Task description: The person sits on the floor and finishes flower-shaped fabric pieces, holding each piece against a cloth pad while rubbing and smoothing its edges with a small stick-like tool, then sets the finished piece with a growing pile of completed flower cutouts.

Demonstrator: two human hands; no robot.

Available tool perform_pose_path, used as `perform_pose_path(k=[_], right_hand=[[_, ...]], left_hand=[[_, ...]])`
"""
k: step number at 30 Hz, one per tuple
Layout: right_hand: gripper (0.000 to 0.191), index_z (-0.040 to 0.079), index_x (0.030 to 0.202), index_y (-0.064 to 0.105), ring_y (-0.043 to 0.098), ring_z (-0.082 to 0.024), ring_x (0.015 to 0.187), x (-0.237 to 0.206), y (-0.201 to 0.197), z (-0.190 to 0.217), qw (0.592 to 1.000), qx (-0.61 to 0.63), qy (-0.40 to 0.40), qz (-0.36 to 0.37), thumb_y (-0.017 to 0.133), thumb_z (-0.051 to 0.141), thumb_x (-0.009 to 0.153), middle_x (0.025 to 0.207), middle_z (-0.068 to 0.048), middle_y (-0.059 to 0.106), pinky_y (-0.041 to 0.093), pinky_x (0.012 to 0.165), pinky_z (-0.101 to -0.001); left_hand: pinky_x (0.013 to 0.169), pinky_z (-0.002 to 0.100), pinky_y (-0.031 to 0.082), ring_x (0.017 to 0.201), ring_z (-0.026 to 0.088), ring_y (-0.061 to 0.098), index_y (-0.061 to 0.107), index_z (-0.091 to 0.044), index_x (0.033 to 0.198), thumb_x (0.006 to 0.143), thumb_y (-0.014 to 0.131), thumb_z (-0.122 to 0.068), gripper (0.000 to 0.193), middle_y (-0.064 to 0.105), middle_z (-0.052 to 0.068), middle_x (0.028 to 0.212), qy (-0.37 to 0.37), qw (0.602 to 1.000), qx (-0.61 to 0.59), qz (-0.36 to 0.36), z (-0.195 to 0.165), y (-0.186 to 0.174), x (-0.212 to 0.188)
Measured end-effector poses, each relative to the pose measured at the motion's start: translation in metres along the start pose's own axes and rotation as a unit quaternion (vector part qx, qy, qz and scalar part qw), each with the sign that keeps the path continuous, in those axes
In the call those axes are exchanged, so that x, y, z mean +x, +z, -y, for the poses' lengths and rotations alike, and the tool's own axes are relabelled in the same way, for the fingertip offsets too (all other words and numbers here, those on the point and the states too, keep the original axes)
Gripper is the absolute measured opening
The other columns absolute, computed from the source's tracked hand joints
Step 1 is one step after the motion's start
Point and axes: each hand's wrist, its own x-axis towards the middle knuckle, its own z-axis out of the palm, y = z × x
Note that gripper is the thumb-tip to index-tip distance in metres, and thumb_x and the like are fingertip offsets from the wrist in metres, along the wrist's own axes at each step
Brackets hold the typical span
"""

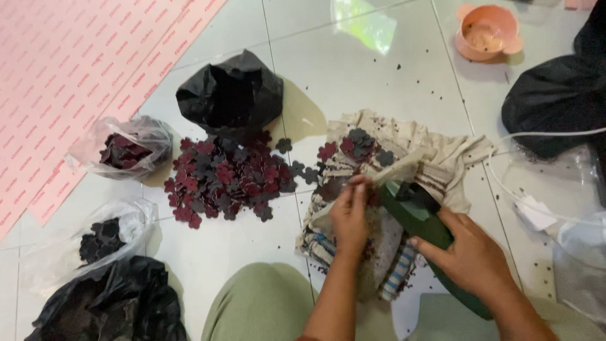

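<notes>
Seated on a white tiled floor [353, 69], a person grips a dark green tool [421, 221] in the right hand [470, 256] while the left hand [349, 215] pinches a small dark piece [331, 189] over a striped cloth [435, 151]. Beside it lies a pile of maroon flower-shaped cutouts [227, 177].

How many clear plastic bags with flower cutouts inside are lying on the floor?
2. One clear bag of dark red cutouts lies left of the big pile; the other clear bag of black cutouts lies below it, by the black bag. More may be out of view.
</notes>
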Motion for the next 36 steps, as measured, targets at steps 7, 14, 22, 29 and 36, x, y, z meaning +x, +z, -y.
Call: perform_pose_path(k=[7,14,22,29,36], right_hand=[[0.063,0.006,0.124,0.067,0.075,-0.03,0.074,0.014,0.001,-0.012,0.969,0.23,0.085,-0.036,0.072,0.049,0.078,0.091,-0.018,0.076,0.057,0.071,-0.041],[0.06,0.005,0.127,0.067,0.072,-0.034,0.086,0.043,0.005,-0.012,0.977,0.176,0.046,-0.112,0.073,0.047,0.085,0.098,-0.021,0.074,0.054,0.081,-0.0444],[0.07,0.005,0.133,0.063,0.071,-0.037,0.093,0.046,0.012,-0.017,0.977,0.175,0.037,-0.113,0.073,0.051,0.082,0.104,-0.023,0.072,0.053,0.084,-0.0462],[0.069,0.005,0.131,0.064,0.07,-0.039,0.098,0.049,0.013,-0.018,0.983,0.153,0.052,-0.087,0.072,0.053,0.081,0.106,-0.023,0.072,0.053,0.086,-0.0476],[0.071,0.005,0.132,0.063,0.071,-0.037,0.093,0.051,0.018,-0.019,0.98,0.169,0.058,-0.084,0.074,0.051,0.08,0.108,-0.023,0.071,0.054,0.085,-0.0462]], left_hand=[[0.072,0.041,0.052,0.081,0.027,0.066,0.077,-0.018,0.116,0.091,0.072,-0.016,0.026,0.074,0.008,0.087,0.178,0.856,0.485,-0.018,-0.02,-0.002,-0.011],[0.079,0.045,0.05,0.087,0.032,0.066,0.074,-0.015,0.115,0.081,0.077,-0.015,0.035,0.075,0.008,0.099,0.264,0.802,0.534,0.048,-0.04,0.01,-0.02],[0.073,0.04,0.054,0.081,0.024,0.069,0.075,-0.019,0.112,0.086,0.074,-0.019,0.025,0.077,0.004,0.093,0.156,0.785,0.57,-0.185,-0.08,-0.033,0.015],[0.084,0.043,0.055,0.097,0.029,0.073,0.071,-0.029,0.128,0.093,0.067,-0.041,0.038,0.078,0.009,0.1,-0.066,0.823,0.553,-0.113,-0.071,-0.021,0.098],[0.085,0.046,0.055,0.101,0.033,0.071,0.076,-0.027,0.118,0.084,0.075,-0.045,0.039,0.077,0.009,0.106,-0.008,0.8,0.594,-0.08,-0.048,-0.017,0.119]])
